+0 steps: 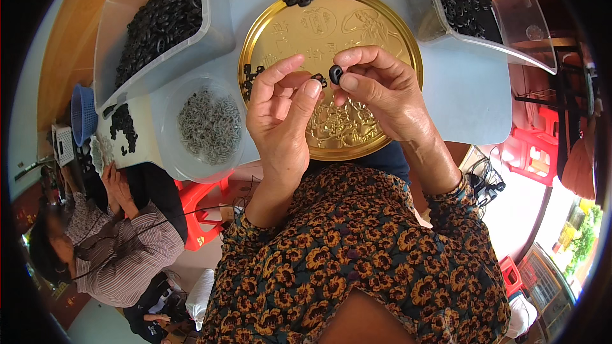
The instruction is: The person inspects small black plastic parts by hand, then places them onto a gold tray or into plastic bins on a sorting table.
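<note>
Here both hands hover above the gold tray [274, 22]: the right hand [376, 86] pinches a small black ring [335, 74], the left hand [280, 105] nips another black piece [319, 78] beside it, seemingly for joining.

I see a shiny gold tray [274, 19] with embossed patterns, black rings [159, 22] in clear tubs [213, 32], silver-grey pins [209, 124], a small black piece [335, 74], and brown sleeves [357, 242] with orange flowers.
</note>
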Action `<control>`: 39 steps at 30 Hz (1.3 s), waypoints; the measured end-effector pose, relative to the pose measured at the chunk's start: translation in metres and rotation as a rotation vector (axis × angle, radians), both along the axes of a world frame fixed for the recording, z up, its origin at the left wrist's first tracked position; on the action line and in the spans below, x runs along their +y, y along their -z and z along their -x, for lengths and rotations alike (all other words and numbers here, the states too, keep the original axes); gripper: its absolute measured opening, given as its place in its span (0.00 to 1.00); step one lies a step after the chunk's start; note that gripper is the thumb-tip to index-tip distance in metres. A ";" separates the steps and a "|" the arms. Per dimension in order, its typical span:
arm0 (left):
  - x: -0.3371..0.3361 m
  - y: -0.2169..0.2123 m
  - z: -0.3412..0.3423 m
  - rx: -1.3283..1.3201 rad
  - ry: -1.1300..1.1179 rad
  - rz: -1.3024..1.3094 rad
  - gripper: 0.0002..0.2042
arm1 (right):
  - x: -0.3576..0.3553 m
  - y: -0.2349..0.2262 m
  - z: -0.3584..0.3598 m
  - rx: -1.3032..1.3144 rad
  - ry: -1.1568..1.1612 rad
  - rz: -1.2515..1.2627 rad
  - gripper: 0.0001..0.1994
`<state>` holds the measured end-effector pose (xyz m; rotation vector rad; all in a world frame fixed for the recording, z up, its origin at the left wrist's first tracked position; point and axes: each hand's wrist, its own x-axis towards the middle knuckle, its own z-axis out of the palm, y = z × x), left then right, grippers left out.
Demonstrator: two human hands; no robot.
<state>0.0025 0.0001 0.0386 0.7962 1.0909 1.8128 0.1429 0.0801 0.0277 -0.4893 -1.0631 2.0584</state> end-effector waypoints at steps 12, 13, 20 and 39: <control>0.001 0.003 0.000 0.041 -0.042 -0.011 0.17 | -0.008 0.003 0.007 0.015 0.108 0.077 0.12; 0.001 0.004 0.000 0.041 -0.044 -0.011 0.17 | -0.009 0.003 0.007 0.014 0.115 0.075 0.11; 0.003 0.010 0.002 0.063 -0.069 -0.017 0.17 | -0.009 0.001 0.008 -0.075 0.157 0.024 0.11; 0.004 0.013 0.002 0.108 -0.108 -0.006 0.16 | -0.013 -0.005 0.013 -0.208 0.220 -0.098 0.10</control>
